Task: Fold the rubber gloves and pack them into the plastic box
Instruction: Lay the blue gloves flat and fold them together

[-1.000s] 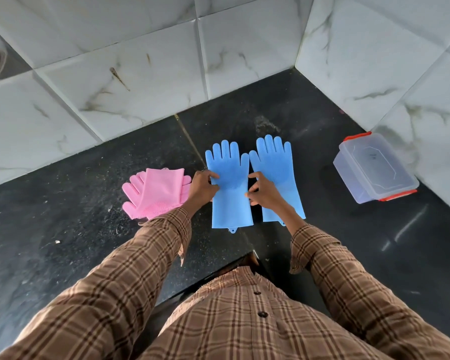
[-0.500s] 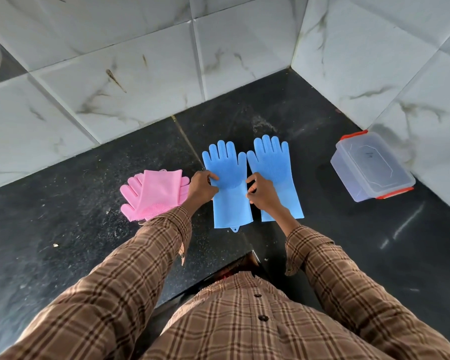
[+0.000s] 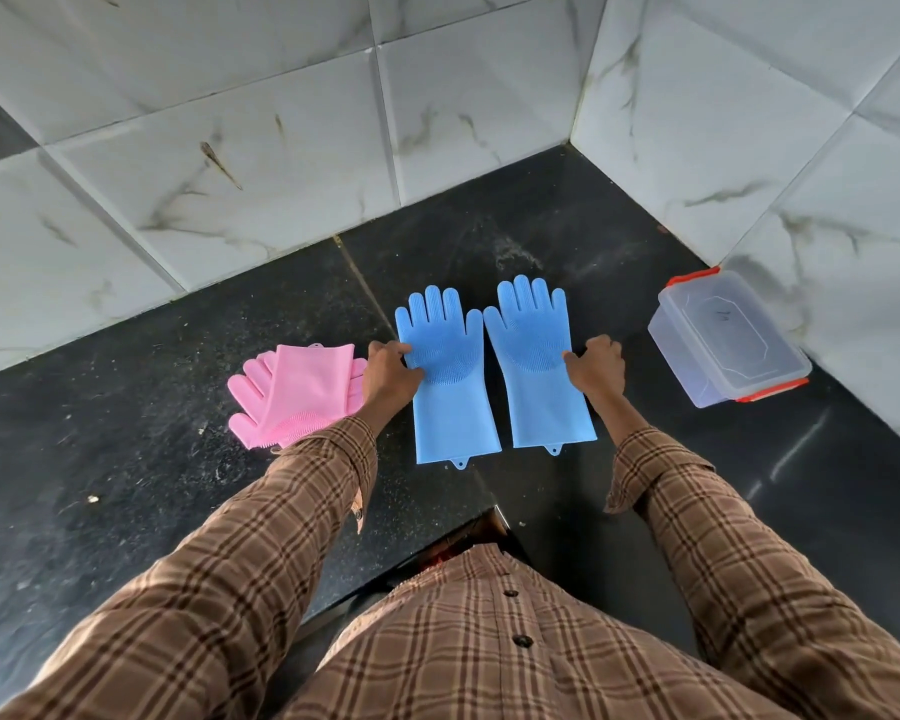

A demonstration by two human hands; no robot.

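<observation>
Black stone counter (image 3: 126, 511), marble-tile walls. Two blue rubber gloves (image 3: 494, 376) flat, side by side. Left hand (image 3: 388, 374) pinches left glove's edge; right hand (image 3: 598, 368) pinches right glove's. Folded pink gloves (image 3: 294, 397) left; lidded clear plastic box (image 3: 726, 340) right, marking unreadable.

We reach both arms forward and down, plaid sleeves ending just short of the wrists. Our left hand (image 3: 390, 374) has its fingers curled, thumb and fingertips pinching at an edge. Our right hand (image 3: 598, 365) is well apart from it on the other side, knuckles up, fingers curled under, thumb pointing inward toward the left. Both wrists are straight.
</observation>
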